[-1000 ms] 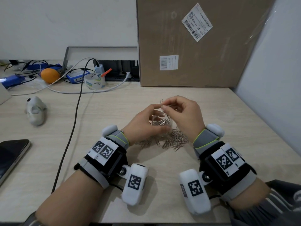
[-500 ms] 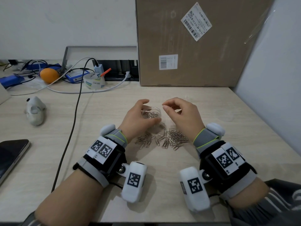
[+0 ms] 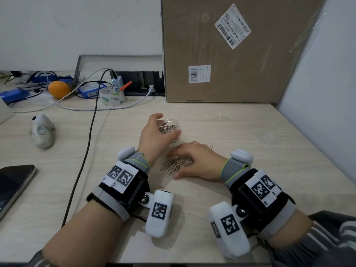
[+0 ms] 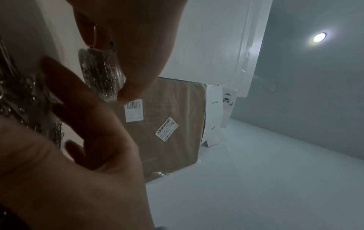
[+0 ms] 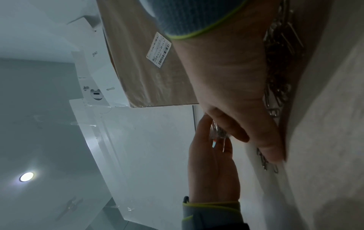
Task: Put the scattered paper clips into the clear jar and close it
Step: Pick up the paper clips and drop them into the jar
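My left hand [image 3: 153, 134] grips the clear jar [image 3: 170, 126], thumb on its far side and fingers on the near side. The jar is uncovered and holds several silver paper clips; the left wrist view shows the jar [image 4: 102, 73] between thumb and fingers. My right hand [image 3: 193, 160] lies palm down on the pile of loose paper clips [image 3: 173, 166] on the table, fingers stretched left and covering part of it. In the right wrist view the clips [image 5: 279, 62] lie under the palm. One stray clip [image 3: 211, 147] lies just beyond the right hand.
A faint clear round lid [image 3: 264, 136] lies on the table at right. A large cardboard box [image 3: 231, 54] stands at the back. A black cable [image 3: 90, 135], a grey mouse-shaped object [image 3: 42, 131], a tape roll [image 3: 112, 96] and a phone [image 3: 13, 184] lie to the left.
My right hand pinched clips above the jar, let them go, then dropped down and left onto the pile. My left hand shifted the jar slightly away from me.
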Available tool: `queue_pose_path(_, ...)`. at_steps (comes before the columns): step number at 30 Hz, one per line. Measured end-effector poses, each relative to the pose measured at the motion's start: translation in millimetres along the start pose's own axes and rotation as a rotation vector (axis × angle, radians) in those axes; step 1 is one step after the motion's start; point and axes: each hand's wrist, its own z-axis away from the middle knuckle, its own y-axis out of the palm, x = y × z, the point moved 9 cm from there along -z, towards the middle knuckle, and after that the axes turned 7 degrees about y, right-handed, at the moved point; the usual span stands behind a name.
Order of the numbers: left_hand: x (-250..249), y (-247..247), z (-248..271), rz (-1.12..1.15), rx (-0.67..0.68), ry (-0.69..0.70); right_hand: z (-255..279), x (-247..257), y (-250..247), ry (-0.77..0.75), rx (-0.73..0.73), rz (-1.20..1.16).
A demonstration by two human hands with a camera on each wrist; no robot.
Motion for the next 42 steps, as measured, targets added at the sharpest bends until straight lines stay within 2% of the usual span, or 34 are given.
queue_pose_path(7,-2.4,2.7,2.3,-0.016,0.026,0.011,1.0,6.6,-7.2,-0.028,-0.043,-0.103)
queue_pose_path(11,-3.2,2.9,2.9,-0.02,0.03,0.015,0.9,7.1,-8.6,-0.026,-0.063,-0.037)
queue_pose_path(18,-1.7,2.9,2.8,-0.011,0.038,0.009,-0.5,-7.9,-16.7,0.061,-0.129,-0.014)
queue_pose_path(25,3.9,2.1,2.2,-0.028,0.05,-0.025,1.6,-38.1,-39.0,0.242,-0.311,-0.102)
queue_pose_path(29,6.1,4.9,3.2,-0.061,0.094,-0.032,10.7,-48.1,-59.8,0.278,-0.515,-0.25)
queue_pose_path(32,0.7,10.7,5.2,-0.06,0.151,-0.002,19.8,-51.6,-75.8,0.239,-0.679,-0.481)
queue_pose_path(34,-5.8,19.3,8.7,-0.059,0.232,0.04,24.0,-50.3,-81.7,0.186,-0.733,-0.658)
queue_pose_path(37,-14.7,36.0,18.1,-0.055,0.389,0.099,24.6,-45.5,-81.8,0.124,-0.719,-0.828)
queue_pose_path(42,-23.8,50.3,29.0,-0.061,0.526,0.167,19.1,-36.9,-73.7,0.092,-0.658,-0.839)
